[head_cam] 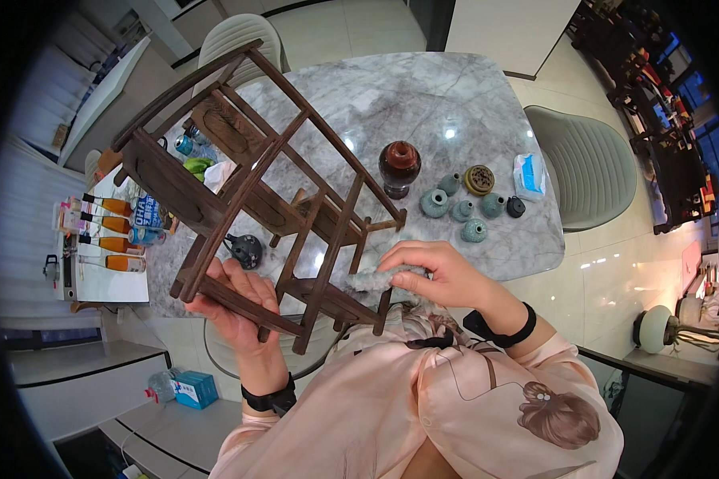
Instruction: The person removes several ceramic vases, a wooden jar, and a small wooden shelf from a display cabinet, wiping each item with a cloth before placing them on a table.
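Observation:
A dark wooden display rack (263,203) with several small shelves is held tilted above the marble table (455,96). My left hand (236,299) grips its frame at the lower left. Between the fingers and thumb of my right hand (431,272) is a grey fluffy cloth (368,280), close to the rack's lower right end; whether it touches the wood I cannot tell. A black teapot (247,250) stands behind the frame. Beyond my right hand are a red-brown glazed vase (400,167), several small celadon vases (435,203) and a round pierced-lid pot (479,179).
A small black pot (516,207) and a wipes packet (528,176) lie at the table's right. Several amber bottles (117,225) and a can (186,145) are on the left. Grey chairs (587,167) stand around the table.

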The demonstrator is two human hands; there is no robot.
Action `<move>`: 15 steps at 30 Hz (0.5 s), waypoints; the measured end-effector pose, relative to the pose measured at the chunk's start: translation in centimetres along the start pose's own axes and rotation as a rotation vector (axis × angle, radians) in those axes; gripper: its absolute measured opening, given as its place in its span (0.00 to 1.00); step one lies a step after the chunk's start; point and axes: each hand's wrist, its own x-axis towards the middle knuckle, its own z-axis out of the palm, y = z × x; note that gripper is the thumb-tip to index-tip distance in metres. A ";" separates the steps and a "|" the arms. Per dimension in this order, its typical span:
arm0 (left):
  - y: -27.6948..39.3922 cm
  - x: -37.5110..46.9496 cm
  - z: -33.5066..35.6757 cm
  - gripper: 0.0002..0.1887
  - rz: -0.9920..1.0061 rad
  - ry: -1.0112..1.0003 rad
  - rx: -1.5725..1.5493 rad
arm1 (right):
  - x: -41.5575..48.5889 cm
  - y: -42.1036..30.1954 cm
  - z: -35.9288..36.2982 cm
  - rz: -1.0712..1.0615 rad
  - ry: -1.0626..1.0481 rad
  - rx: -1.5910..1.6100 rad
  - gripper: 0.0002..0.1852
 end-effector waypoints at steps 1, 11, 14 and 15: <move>-0.3 0.0 0.0 0.31 0.022 0.028 0.057 | 0.2 0.0 -0.1 0.099 -0.005 0.176 0.09; -0.9 -0.5 1.4 0.29 0.011 0.098 0.274 | 3.4 0.6 1.3 0.211 0.436 0.425 0.18; -1.4 -1.0 0.9 0.30 -0.029 0.118 0.278 | 4.2 -0.3 0.4 0.052 0.613 0.336 0.20; -1.5 -1.0 0.8 0.31 -0.067 0.104 0.311 | 4.8 -0.7 0.1 0.053 0.617 0.333 0.20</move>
